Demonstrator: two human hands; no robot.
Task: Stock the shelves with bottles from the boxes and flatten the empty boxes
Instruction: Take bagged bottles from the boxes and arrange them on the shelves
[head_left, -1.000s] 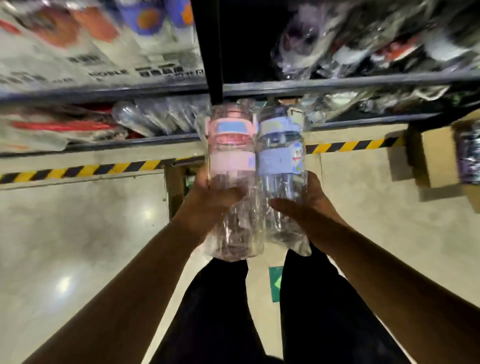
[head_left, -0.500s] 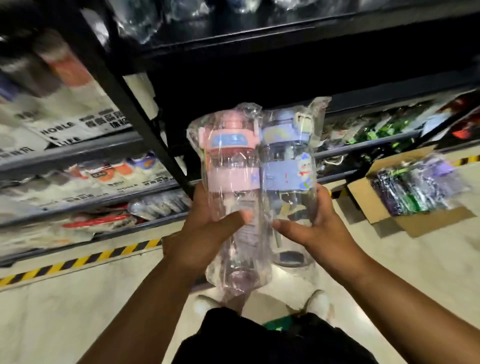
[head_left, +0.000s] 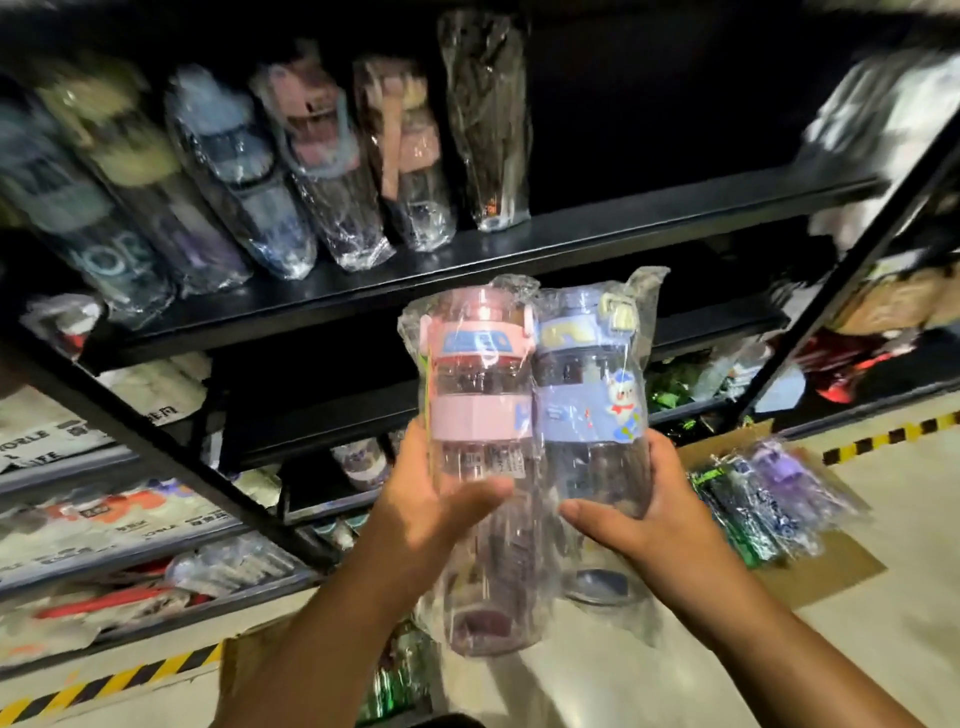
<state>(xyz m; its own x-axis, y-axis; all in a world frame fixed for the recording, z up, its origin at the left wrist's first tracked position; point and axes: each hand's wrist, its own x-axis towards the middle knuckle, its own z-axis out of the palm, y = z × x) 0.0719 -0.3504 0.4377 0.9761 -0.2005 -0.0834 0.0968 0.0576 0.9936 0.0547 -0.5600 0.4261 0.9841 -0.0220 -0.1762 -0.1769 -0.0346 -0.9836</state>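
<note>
Holding one plastic-wrapped bottle in each hand, the person is at the stocking step, with the pair raised in front of the black shelving. The left hand (head_left: 431, 514) grips the pink bottle (head_left: 478, 415) around its clear lower body, thumb laid across the front; the right hand (head_left: 649, 514) grips the blue bottle (head_left: 587, 410) the same way from the other side. The two bottles are upright, lids up, and pressed side by side, just below the front edge of the upper shelf (head_left: 649, 221). On that shelf a row of wrapped bottles (head_left: 332, 171) stands at the left, and the board to the right of the last one looks bare, so that is the likely spot for these two. The next move probably calls for lifting both bottles over the shelf lip and setting them down on their bases beside the row, taking care that the loose wrap does not snag or tip a neighbour. The task looks far from done: the open cardboard box (head_left: 826, 569) on the floor at the right holds more wrapped bottles (head_left: 769, 499), and a second box (head_left: 244, 665) near the person's legs also appears to hold stock, though blur hides what. No box is flattened in view.
</note>
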